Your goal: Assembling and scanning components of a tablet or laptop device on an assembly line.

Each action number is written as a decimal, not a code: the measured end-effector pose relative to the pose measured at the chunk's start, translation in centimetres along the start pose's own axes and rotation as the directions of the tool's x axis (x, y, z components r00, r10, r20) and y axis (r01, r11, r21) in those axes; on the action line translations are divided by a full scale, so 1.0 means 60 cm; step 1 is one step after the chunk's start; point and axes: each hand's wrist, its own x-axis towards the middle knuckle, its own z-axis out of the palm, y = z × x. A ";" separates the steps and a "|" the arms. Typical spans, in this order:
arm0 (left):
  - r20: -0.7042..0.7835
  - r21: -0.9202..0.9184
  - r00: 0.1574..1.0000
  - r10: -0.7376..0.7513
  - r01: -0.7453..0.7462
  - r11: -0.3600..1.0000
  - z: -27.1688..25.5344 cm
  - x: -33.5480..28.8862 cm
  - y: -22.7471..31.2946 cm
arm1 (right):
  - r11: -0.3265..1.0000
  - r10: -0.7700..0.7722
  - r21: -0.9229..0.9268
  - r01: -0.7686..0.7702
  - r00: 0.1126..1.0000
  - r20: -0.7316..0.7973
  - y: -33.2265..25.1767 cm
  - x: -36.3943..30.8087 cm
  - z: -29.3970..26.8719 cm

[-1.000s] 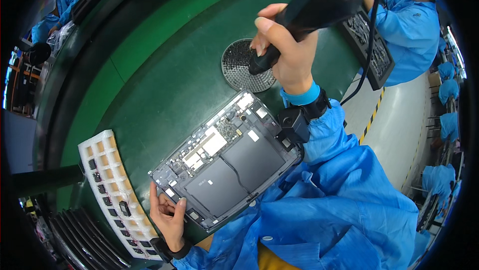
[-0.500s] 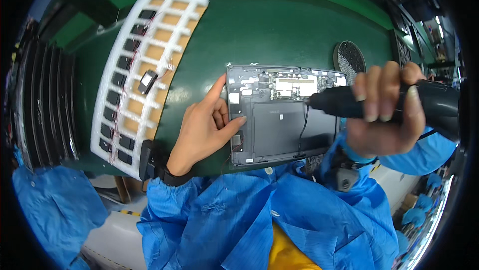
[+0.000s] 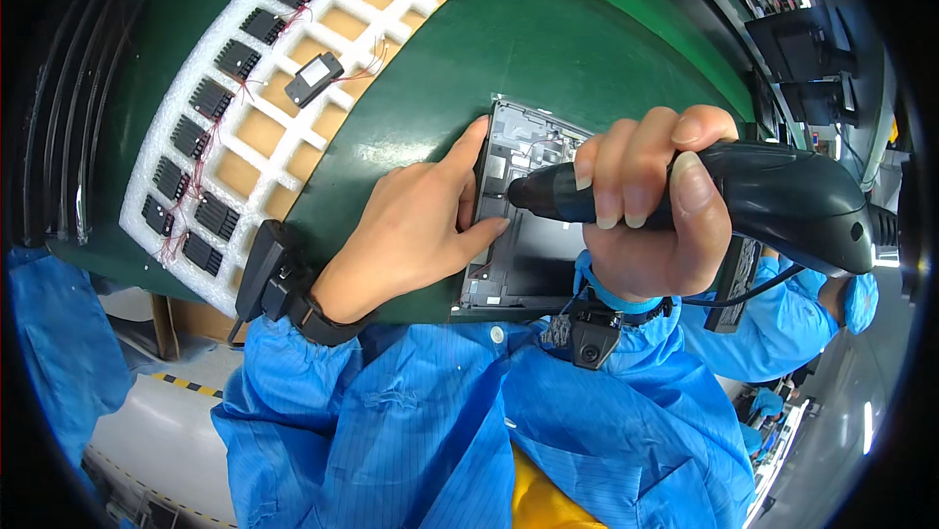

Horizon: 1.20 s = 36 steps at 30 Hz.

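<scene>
Green counter [image 3: 587,50] under all. White foam tray [image 3: 284,89] of black parts at far left. Opened device [image 3: 528,216] near front edge, boards and dark panel exposed. Right hand [image 3: 646,206] clenched around black driver [image 3: 773,201], tip over device. Left hand [image 3: 416,221] flat, unclenched, fingers pressing device's left edge.

A green bench [image 3: 548,50] carries a white foam tray [image 3: 284,69] and an opened device [image 3: 523,226].

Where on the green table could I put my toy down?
Bare green mat lies between the white foam tray and the opened device, beyond the left hand. It is crowded where the right hand holds the black electric screwdriver over the device.
</scene>
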 end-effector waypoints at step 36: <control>-0.128 0.035 0.991 0.047 -0.043 0.998 0.018 -0.001 -0.001 | 0.908 -0.044 -0.418 0.026 0.999 -0.031 0.016 -0.014 0.026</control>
